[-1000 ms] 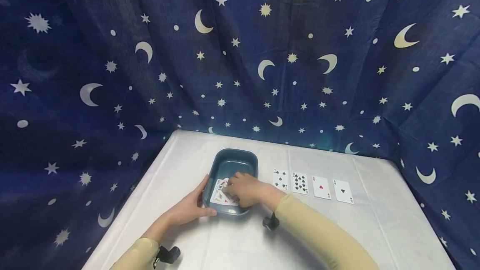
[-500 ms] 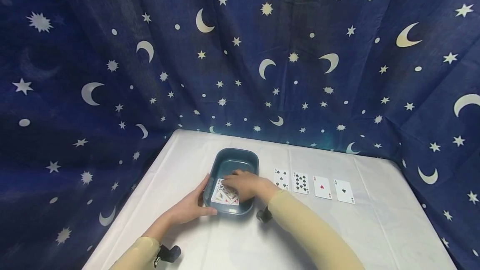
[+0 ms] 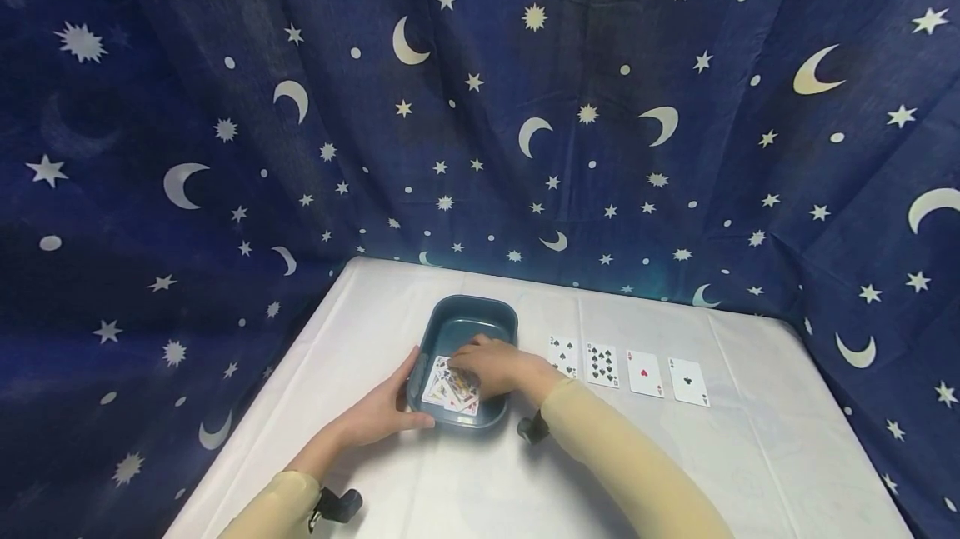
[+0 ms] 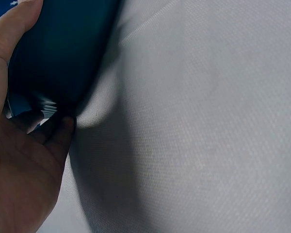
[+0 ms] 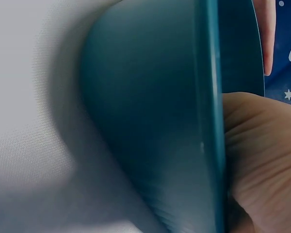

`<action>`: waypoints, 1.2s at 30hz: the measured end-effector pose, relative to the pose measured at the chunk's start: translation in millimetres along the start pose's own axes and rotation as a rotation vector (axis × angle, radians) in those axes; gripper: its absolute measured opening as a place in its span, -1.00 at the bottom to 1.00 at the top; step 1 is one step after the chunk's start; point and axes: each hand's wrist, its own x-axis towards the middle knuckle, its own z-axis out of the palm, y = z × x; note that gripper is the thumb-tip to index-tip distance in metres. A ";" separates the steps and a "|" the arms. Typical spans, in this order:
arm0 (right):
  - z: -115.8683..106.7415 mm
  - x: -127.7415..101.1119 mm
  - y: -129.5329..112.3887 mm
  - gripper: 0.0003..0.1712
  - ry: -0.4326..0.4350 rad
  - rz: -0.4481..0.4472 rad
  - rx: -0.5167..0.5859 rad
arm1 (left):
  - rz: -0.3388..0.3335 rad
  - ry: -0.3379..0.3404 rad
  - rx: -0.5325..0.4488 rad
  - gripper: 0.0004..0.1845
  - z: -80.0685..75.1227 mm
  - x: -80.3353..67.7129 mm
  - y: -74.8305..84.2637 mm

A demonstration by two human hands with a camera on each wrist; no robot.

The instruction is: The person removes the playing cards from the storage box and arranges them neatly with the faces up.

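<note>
My left hand (image 3: 375,416) holds the blue-green plastic tub (image 3: 468,302) by its left side, thumb along the near end. In the left wrist view, fingers (image 4: 60,131) bend against the tub's lower edge. My right hand (image 3: 491,366) reaches over the right rim into the tub, its fingers over a loose pile of face-up playing cards (image 3: 442,389). A picture card lies right by those fingertips; whether they pinch it is hidden. In the right wrist view, the tub wall (image 5: 150,116) covers most of the right hand (image 5: 266,150).
Right of the tub, a row of face-up cards lies on the white tablecloth: a five of spades (image 3: 562,354), a many-pip spade card (image 3: 602,365), an ace of hearts (image 3: 645,373) and an ace of clubs (image 3: 688,381). Behind the table hangs a dark blue star-and-moon curtain (image 3: 480,106).
My right hand has shifted slightly inside the tub, and the cards under it have slid about, with a picture card now showing more. The left hand and the card row stay put.
</note>
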 end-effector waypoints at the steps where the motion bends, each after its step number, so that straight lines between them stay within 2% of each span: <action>1: -0.2 -0.6 0.2 -0.07 0.003 -0.002 0.002 | 0.002 -0.003 -0.003 0.35 0.0 0.2 0.1; 14: 1.7 -1.3 5.4 0.07 0.069 0.014 0.052 | 0.014 -0.014 -0.013 0.34 0.6 2.0 2.4; 22: -16.4 -14.5 8.1 0.15 0.127 0.057 0.122 | 0.006 -0.006 0.000 0.34 0.6 1.1 3.3; 29: -42.8 -46.0 26.5 0.12 0.242 0.083 0.160 | -0.013 0.023 0.011 0.35 2.7 0.7 2.8; 36: -56.9 -104.9 70.5 0.08 0.332 0.186 0.224 | -0.027 0.033 0.020 0.37 3.8 0.2 3.4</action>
